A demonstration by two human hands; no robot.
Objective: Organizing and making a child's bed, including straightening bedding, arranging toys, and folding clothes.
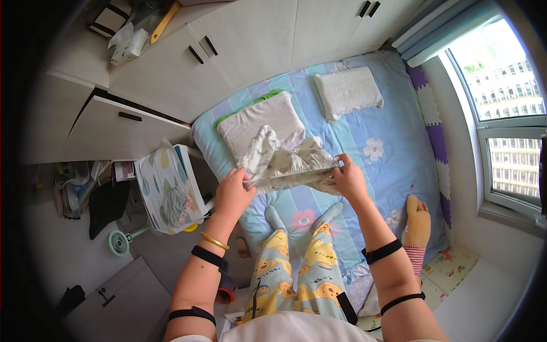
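Note:
A pair of light patterned trousers [295, 161] with an elastic waistband is stretched between my hands above the bed. My left hand [236, 188] pinches one end of the waistband, thumb and fingers closed on the cloth. The other end is held by my right hand [349, 176]. The waistband opening faces me, and the bunched legs hang away from me, partly over a beige pillow [260, 122] with a green edge. Below the garment my feet rest on the blue bed cover [354, 213].
A white pillow [351, 92] lies farther back. On the right are a plush toy [417, 226] and a purple and white foam border [435, 141] beside the window. At left, a small table [156, 171] bears a crumpled cloth [175, 207]. White cabinets [252, 38] line the far side.

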